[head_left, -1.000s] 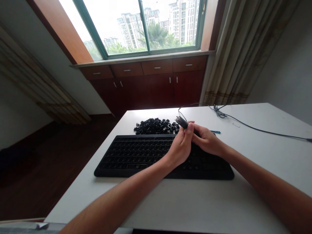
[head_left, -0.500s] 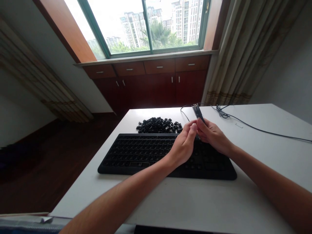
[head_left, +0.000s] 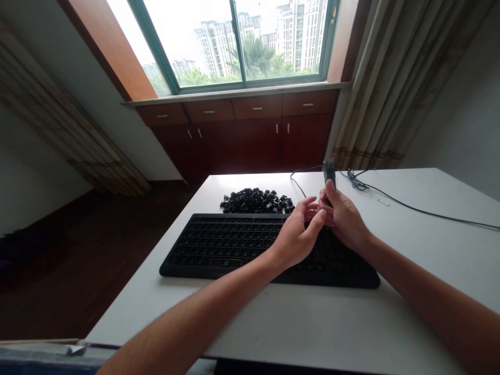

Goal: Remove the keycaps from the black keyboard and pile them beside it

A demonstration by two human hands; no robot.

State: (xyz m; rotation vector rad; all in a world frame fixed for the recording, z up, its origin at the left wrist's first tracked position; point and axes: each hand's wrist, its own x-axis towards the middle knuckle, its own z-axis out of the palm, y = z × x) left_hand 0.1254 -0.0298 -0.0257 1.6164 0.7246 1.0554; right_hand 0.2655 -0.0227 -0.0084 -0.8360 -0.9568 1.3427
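A black keyboard (head_left: 219, 239) lies on the white table, and bare key positions show across its left and middle part. Behind it is a heap of loose black keycaps (head_left: 253, 200). My right hand (head_left: 347, 216), above the keyboard's right side, grips a small black hand tool (head_left: 329, 171) that sticks up past the thumb. Its exact kind is blurred. My left hand (head_left: 299, 229) is close beside, thumb and fingers apart, fingertips close to the right hand's fingers. Nothing shows in it. The two hands hide part of the keyboard.
A thin black cable (head_left: 422, 208) runs across the right of the white table (head_left: 336, 323), with a tangled bundle (head_left: 356, 181) near the back edge. A bent thin wire (head_left: 383, 202) lies in front of it. Dark red cabinets (head_left: 242, 140) stand beyond, below the window.
My right hand has moved slightly right and tipped the black tool more upright. My left thumb and fingers have spread apart from their pinch.
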